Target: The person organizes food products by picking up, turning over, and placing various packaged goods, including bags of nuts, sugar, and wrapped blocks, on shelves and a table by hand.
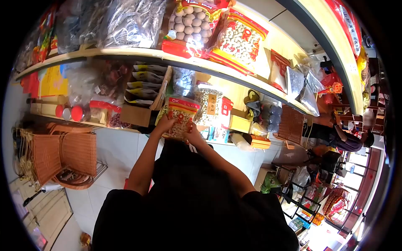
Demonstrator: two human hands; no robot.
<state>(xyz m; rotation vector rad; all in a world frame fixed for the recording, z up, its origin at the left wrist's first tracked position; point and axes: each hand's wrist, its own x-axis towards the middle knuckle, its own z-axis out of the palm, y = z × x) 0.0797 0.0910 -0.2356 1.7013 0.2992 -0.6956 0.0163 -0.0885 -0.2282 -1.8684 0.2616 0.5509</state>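
Note:
Between my two hands is a clear bag of pale nuts with a red and yellow top [181, 118], in front of the lower shelf. My left hand [165, 124] grips its left side, and my right hand [193, 134] holds its lower right side. Just behind and to the right stands a clear bag of pale seeds or beans with a tan label [208, 105]. An open cardboard box of dark packets [136, 115] is to the left of the held bag.
The upper shelf [125, 52] holds a bag of round brown items [190, 25] and a nut bag [240, 39]. Red-lidded jars [78, 113] stand low at left, near a wicker chair [77, 154]. Another person [349, 140] is far right.

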